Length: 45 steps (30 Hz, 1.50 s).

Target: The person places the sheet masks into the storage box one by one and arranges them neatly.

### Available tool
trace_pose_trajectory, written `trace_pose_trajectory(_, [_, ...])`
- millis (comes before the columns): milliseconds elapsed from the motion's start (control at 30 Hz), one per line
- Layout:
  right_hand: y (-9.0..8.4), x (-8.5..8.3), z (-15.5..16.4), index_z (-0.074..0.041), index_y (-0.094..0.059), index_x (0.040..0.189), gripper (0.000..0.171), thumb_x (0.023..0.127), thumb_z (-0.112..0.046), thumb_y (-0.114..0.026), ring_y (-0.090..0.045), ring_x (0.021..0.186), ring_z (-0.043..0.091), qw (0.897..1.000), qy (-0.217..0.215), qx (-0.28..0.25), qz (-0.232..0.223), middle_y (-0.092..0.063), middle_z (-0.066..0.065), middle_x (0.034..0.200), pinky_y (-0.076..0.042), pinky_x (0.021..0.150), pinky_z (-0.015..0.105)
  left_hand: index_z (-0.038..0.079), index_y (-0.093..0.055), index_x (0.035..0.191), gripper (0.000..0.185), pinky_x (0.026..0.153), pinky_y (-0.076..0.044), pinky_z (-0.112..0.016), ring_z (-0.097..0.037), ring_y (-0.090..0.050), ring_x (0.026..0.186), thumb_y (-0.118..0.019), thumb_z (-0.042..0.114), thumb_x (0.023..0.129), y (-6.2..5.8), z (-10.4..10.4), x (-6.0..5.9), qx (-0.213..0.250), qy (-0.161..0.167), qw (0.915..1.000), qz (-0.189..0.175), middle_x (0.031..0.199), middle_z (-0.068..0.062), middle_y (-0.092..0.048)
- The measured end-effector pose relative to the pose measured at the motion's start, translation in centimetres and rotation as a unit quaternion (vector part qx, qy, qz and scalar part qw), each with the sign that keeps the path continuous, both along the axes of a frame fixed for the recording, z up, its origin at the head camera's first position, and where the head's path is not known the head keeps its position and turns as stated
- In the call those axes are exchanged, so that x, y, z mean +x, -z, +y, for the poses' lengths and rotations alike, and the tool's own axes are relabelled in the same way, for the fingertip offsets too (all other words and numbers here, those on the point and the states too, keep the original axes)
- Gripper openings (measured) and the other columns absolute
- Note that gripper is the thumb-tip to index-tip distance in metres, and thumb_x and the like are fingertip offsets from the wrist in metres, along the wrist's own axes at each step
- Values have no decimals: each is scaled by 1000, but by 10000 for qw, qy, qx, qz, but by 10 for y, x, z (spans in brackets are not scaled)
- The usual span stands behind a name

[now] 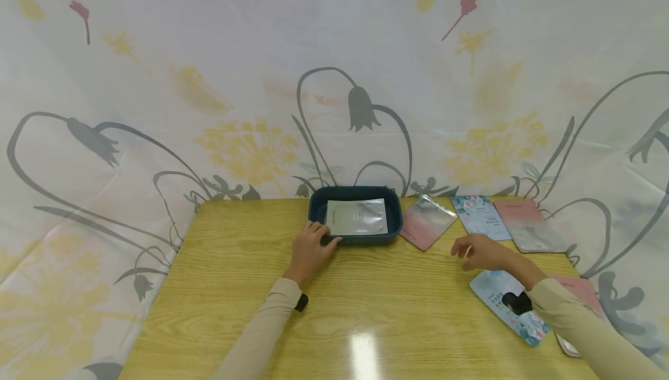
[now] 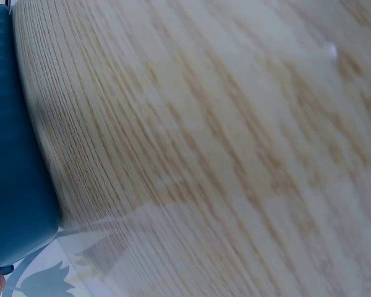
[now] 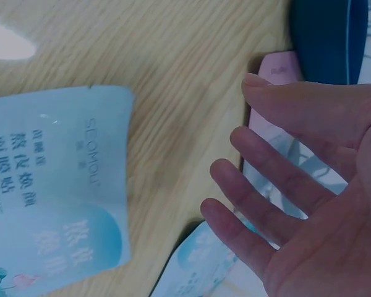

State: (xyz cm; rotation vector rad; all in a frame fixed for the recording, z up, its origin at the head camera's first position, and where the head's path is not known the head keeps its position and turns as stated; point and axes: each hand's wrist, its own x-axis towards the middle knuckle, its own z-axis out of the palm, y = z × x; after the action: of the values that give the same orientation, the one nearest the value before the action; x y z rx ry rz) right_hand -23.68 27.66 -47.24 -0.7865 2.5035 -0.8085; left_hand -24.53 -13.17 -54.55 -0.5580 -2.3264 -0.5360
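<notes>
Blue tray (image 1: 313, 212) under left hand's (image 1: 309, 250) curled fingers; right hand (image 1: 478, 251) spread, empty.

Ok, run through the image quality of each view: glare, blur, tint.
Head view: sharp, evenly lit, with a bright glare patch on the table and wide-angle bending at the edges. Left wrist view: wood grain smeared by blur, the blue tray soft at the left edge. Right wrist view: cool bluish tint, right hand slightly soft, text on the blue sachet legible.
</notes>
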Motion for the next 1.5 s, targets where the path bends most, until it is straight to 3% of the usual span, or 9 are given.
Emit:
trace_pose_trajectory(367, [20, 0, 25, -4, -61, 86, 24, 64, -2, -71, -53, 75, 23, 9997, -22, 212, -80, -59, 7, 82, -44, 63, 30, 16, -60, 74, 26, 55, -44, -27, -14, -47, 70, -67, 41, 74, 0, 0, 0, -18, -3, 9999, -168, 73, 4, -53])
trace_pose_trajectory(533, [29, 1, 35, -5, -63, 82, 29, 56, 6, -69, -54, 76, 22, 9985, 296, 369, -259, -61, 6, 82, -44, 64, 34, 16, -60, 73, 26, 54, -43, -27, -14, -46, 69, -69, 40, 72, -1, 0, 1, -5, 11, 9999, -109, 72, 4, -53])
trace_pose_trajectory(667, [35, 0, 41, -8, -63, 76, 31, 51, 11, -62, -50, 69, 16, 9968, 437, 671, 15, -58, 1, 75, -42, 61, 31, 16, -60, 73, 25, 54, -43, -26, -14, -46, 69, -71, 38, 71, -3, 0, 1, 37, 26, 10000, -74, 72, 4, -53])
trace_pose_trajectory(767, [40, -2, 43, -11, -59, 70, 30, 51, 13, -58, -43, 62, 13, 9941, 401, 969, 262, -50, -3, 68, -37, 56, 28, 16, -60, 73, 25, 53, -43, -26, -14, -46, 69, -72, 37, 70, -3, 1, 1, 39, 18, 10000, -49, 72, 4, -54])
trace_pose_trajectory(967, [42, -1, 47, -13, -53, 63, 29, 57, 15, -59, -40, 55, 12, 9902, 438, 1308, 215, -43, -5, 59, -34, 49, 26, 15, -60, 73, 25, 54, -43, -27, -14, -47, 69, -71, 38, 71, -4, 1, 1, 16, 32, 10000, -54, 72, 4, -54])
trace_pose_trajectory(1100, [43, -1, 52, -11, -57, 58, 27, 54, 15, -57, -40, 50, 8, 9940, 295, 1048, 94, -47, -7, 54, -36, 46, 24, 15, -60, 73, 25, 55, -43, -27, -14, -47, 69, -71, 38, 71, -3, 1, 1, 22, 36, 10000, -79, 72, 4, -54])
trace_pose_trajectory(1333, [45, -4, 67, -3, -63, 63, 16, 54, 11, -60, -42, 50, 3, 9991, 31, -21, -432, -55, -3, 59, -39, 46, 24, 15, -60, 73, 25, 54, -43, -27, -14, -46, 68, -72, 37, 70, -2, 1, 1, 13, 30, 10000, -54, 72, 4, -54])
trace_pose_trajectory(1500, [42, -2, 74, 6, -63, 74, 11, 64, 8, -60, -45, 55, 7, 9923, 703, -400, -943, -57, 3, 66, -41, 50, 26, 16, -59, 73, 25, 53, -43, -27, -14, -46, 69, -71, 38, 70, -2, 1, 1, -30, -3, 10000, -77, 72, 4, -54])
